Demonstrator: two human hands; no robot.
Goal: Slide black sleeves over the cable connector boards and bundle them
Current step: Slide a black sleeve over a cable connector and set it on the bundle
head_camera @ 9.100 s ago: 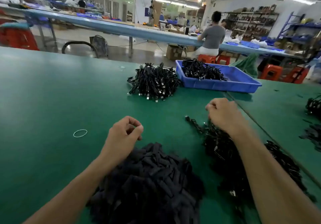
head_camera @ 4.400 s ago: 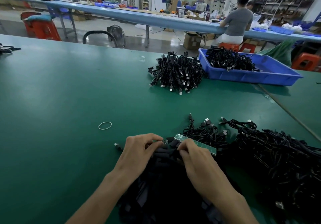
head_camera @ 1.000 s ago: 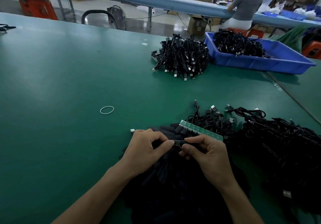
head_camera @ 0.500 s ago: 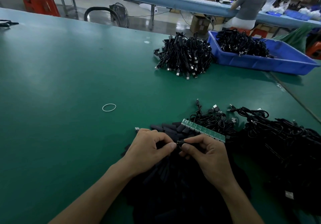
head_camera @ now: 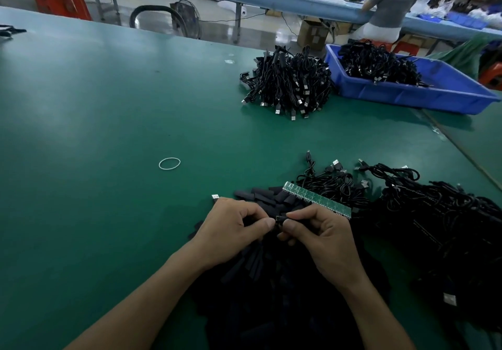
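My left hand (head_camera: 233, 227) and my right hand (head_camera: 323, 238) meet over a heap of black sleeves (head_camera: 271, 295) at the near edge of the green table. Between their fingertips they pinch one small black sleeve (head_camera: 279, 218); what is inside it is hidden. Just behind my right hand lies a strip of green connector boards (head_camera: 316, 199) with black cables attached. A silver USB plug (head_camera: 215, 197) lies by my left hand.
A tangle of black cables (head_camera: 434, 227) fills the near right. A bundled cable pile (head_camera: 288, 83) and a blue tray (head_camera: 407, 97) holding more cables stand at the far right. A white rubber band (head_camera: 169, 163) lies to the left. A person sits at another bench behind.
Both hands stay together on the small black sleeve over the last second, with only slight finger shifts. Earlier the hands were apart, reaching into the sleeve heap and the cable pile.
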